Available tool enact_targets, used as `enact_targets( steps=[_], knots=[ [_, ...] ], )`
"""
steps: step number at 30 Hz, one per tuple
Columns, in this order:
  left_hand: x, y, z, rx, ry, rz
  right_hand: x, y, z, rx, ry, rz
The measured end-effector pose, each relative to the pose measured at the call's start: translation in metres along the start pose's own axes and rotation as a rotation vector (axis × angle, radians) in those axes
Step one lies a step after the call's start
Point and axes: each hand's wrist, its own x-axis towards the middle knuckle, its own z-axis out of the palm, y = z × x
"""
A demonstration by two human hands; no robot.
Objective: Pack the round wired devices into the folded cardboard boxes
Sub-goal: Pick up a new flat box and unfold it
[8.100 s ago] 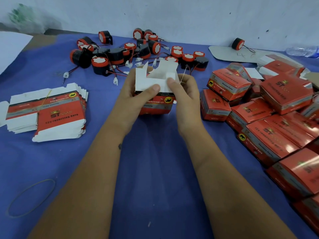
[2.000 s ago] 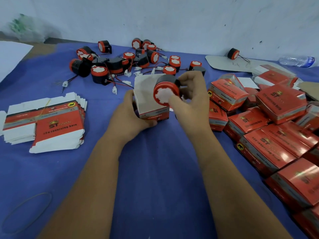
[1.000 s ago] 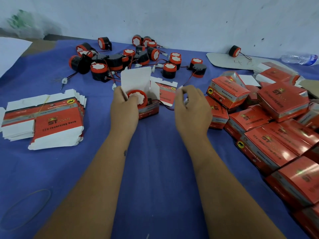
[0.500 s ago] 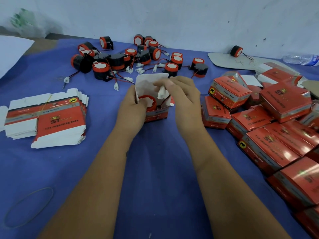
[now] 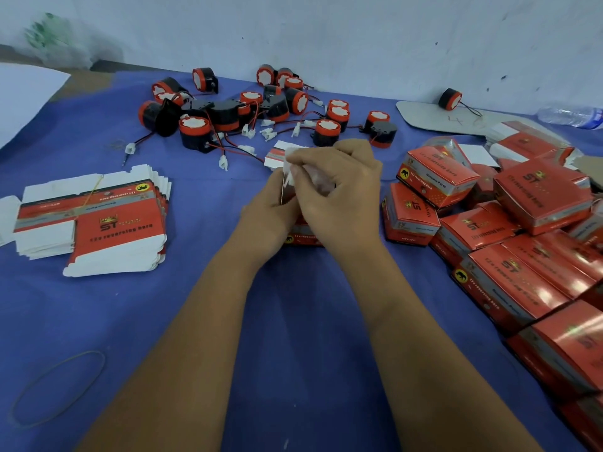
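The box (image 5: 301,234) stands on the cloth (image 5: 293,321) directly under both hands, mouth up. The left hand (image 5: 272,212) grips its left wall; the right hand (image 5: 332,194), fingers curled, pinches a white flap (image 5: 287,172) above the opening. The device inside is hidden.

One wide-angle camera is sitting on the person's head, looking forward and down along both forearms. It is taking in the blue table (image 5: 98,321) from its near edge to the white wall (image 5: 359,37) behind. The hands are sitting close, near mid-frame. Straight lines are bending toward the frame edges.
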Motion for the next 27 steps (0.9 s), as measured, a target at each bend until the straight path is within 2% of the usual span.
enact_targets(
  steps=[5,9,12,15,17,21,27],
  knots=[
    [0.002,0.003,0.003,-0.071,-0.001,0.006,0.0,0.009,-0.006,0.06,-0.026,0.113],
    [0.003,0.002,0.008,-0.071,0.148,0.012,0.001,0.01,-0.011,-0.003,0.067,0.165],
    [0.002,0.003,0.007,-0.012,0.288,0.024,0.001,0.01,-0.011,-0.134,0.16,0.071],
    [-0.001,0.004,0.006,0.053,0.377,0.048,0.001,0.015,-0.01,-0.134,0.077,-0.003],
    [-0.001,0.004,0.008,0.092,0.363,0.033,-0.001,0.019,-0.008,-0.145,0.014,-0.01],
    [-0.001,0.007,0.011,0.108,0.301,-0.053,-0.004,0.025,-0.006,-0.277,-0.004,0.034],
    [-0.006,0.019,0.022,-0.039,0.368,-0.048,0.0,0.029,-0.011,-0.11,0.052,0.169]
  ],
)
